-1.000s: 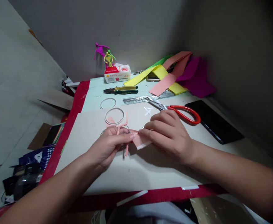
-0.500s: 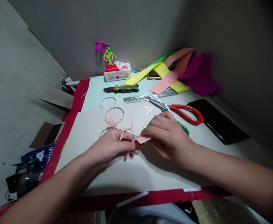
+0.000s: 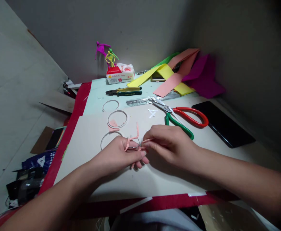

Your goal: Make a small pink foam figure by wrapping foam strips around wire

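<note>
Fingers of my left hand (image 3: 121,154) are closed on a small wire figure (image 3: 132,139) wrapped in pink paper, with bare wire showing in its middle. Just to the right, my right hand (image 3: 166,142) pinches a narrow strip of pink paper (image 3: 148,140) beside the figure. Behind my left hand lie a wire ring (image 3: 102,141) and another ring (image 3: 117,110), with a pink paper scrap (image 3: 113,126) partly inside the second one. Red-and-green-handled scissors (image 3: 190,117) lie open behind my right hand.
Pliers (image 3: 128,91), a bundle of wires (image 3: 140,101) and a third ring (image 3: 111,100) lie farther back on the table (image 3: 82,154). Paper figures (image 3: 110,57) stand at a tissue pack (image 3: 121,75). Coloured paper strips (image 3: 170,85) and a black phone (image 3: 223,123) are at the right.
My right hand has moved slightly down and left, and its fingers have drawn together on the pink paper. The figure and my left hand have shifted slightly right and down.
</note>
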Demonstrator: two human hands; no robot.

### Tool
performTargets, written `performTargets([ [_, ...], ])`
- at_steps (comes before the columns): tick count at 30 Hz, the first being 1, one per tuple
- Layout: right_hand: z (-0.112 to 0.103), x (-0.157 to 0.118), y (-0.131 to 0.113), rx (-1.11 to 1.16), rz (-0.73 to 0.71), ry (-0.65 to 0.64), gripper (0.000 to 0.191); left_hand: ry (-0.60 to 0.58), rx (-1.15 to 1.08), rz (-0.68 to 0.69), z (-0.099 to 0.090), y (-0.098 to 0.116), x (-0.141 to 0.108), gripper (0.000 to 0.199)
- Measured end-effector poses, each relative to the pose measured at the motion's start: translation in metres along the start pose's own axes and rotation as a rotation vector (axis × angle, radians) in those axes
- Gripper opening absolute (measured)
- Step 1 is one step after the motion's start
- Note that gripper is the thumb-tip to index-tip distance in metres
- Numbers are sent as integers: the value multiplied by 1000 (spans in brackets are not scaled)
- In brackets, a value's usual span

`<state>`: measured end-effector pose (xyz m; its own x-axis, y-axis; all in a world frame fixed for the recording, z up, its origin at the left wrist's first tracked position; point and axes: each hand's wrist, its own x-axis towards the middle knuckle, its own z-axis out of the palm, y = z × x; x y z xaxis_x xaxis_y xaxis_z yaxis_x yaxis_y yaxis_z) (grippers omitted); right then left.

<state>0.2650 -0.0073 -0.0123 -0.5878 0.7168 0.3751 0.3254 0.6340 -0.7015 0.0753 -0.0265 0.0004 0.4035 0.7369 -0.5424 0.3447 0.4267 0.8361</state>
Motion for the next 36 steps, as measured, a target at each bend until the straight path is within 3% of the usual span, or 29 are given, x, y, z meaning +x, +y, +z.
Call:
performTargets([
  [5, 0, 0, -2, 117, 160, -48, 13, 57, 71, 25, 4, -1, 2, 15],
  [11, -1, 1, 3, 415, 382, -169, 18, 111, 159, 59, 9, 0, 0, 20],
  [18, -8, 4, 7, 465, 530, -276, 29, 200, 364, 107, 12, -4, -10, 32],
  [21, -11, 5, 7, 537, 568, -336, 32, 280, 619, 269, 12, -6, -9, 34],
  [26, -13, 6, 5, 638, 660, -351, 30, 455, 846, 629, 12, -10, -7, 9],
  [32, -15, 5, 3, 747, 693, -398, 33, 626, 1006, 819, 10, -15, -10, 44],
  [36, -16, 5, 3, 833, 688, -460, 28, 641, 1103, 937, 8, -16, -11, 49],
])
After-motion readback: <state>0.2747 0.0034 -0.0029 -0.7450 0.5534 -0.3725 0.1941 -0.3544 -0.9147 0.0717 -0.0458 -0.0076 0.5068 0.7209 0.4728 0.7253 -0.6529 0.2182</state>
